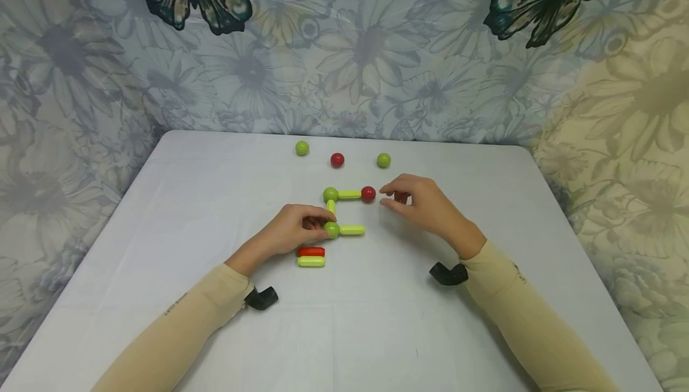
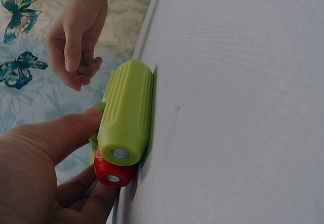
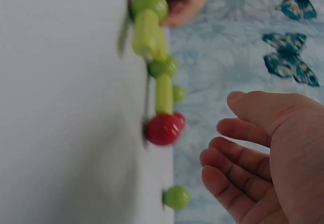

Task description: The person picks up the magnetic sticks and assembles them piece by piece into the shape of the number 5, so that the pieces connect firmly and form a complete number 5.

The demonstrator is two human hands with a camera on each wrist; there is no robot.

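Observation:
On the white table lies a joined figure of magnetic rods and balls. Its upper green ball [image 1: 331, 194] connects by a yellow-green rod [image 1: 350, 194] to a red ball [image 1: 368, 194]. Another rod [image 1: 331, 207] runs down to a lower green ball [image 1: 331, 230], from which a further rod [image 1: 352, 230] points right with its end free. My left hand [image 1: 290, 228] pinches that lower green ball between thumb and fingers. Just right of the red ball, my right hand [image 1: 425, 205] hovers with loosely bent fingers and holds nothing; a gap shows in the right wrist view.
A loose red rod [image 1: 311, 252] and yellow-green rod [image 1: 311, 262] lie side by side below the left hand. Farther back sit a green ball [image 1: 302, 148], a red ball [image 1: 337, 160] and another green ball [image 1: 384, 160]. Flowered wall covering [image 1: 366, 69] rises behind the table.

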